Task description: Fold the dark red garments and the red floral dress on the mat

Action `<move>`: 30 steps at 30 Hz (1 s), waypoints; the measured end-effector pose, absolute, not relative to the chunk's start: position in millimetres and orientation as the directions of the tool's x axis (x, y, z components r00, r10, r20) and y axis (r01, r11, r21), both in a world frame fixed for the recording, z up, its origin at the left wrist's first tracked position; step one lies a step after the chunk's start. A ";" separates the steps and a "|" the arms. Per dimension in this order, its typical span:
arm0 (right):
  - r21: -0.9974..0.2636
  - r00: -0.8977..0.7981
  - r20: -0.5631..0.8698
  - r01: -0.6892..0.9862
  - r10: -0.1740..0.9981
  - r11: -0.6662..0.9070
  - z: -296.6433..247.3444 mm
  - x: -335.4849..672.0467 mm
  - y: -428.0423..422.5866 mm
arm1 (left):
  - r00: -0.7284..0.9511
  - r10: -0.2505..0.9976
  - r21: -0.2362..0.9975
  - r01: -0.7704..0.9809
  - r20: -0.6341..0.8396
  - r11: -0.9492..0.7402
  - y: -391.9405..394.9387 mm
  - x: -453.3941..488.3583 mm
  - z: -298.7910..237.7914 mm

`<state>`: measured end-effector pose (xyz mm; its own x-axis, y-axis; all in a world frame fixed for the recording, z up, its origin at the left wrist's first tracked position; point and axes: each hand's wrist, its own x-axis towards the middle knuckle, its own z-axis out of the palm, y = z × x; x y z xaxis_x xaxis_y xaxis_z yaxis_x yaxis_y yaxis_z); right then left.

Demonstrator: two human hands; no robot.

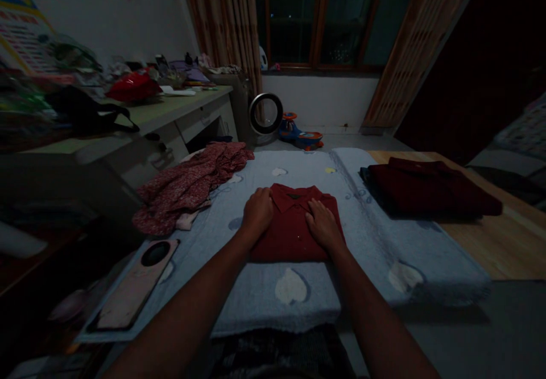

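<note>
A dark red collared shirt (288, 234), folded into a neat rectangle, lies on the light blue cloth (362, 276), its collar on the far side. My left hand (258, 214) is at the shirt's left edge beside the collar, fingers bent together over the fabric; their tips are hidden. Resting on the shirt's right front, just below the collar, is my right hand (323, 225), with its fingers stretched out and slightly apart.
Folded dark red and dark garments (426, 188) are stacked to the right. A crumpled patterned red garment (196, 182) lies left, with a pink phone-shaped item (136, 288) nearer me. Beyond are a cluttered desk (170, 114), a round-doored appliance (265, 118) and a ride-on toy (301, 134).
</note>
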<state>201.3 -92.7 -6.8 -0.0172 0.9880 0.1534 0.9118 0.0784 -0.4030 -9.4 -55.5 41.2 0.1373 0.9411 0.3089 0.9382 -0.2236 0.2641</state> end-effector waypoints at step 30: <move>-0.413 -0.018 0.166 0.907 0.986 0.086 -8.8 203.0 -91.9 | 0.158 0.965 0.124 0.975 0.210 -0.186 -63.2 -11.0 16.2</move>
<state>203.0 -91.9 -8.8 -0.0183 0.9859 0.1662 0.9066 0.0864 -0.4131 -11.0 -63.2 16.2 0.1576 0.9648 0.2104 0.9747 -0.1862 0.1238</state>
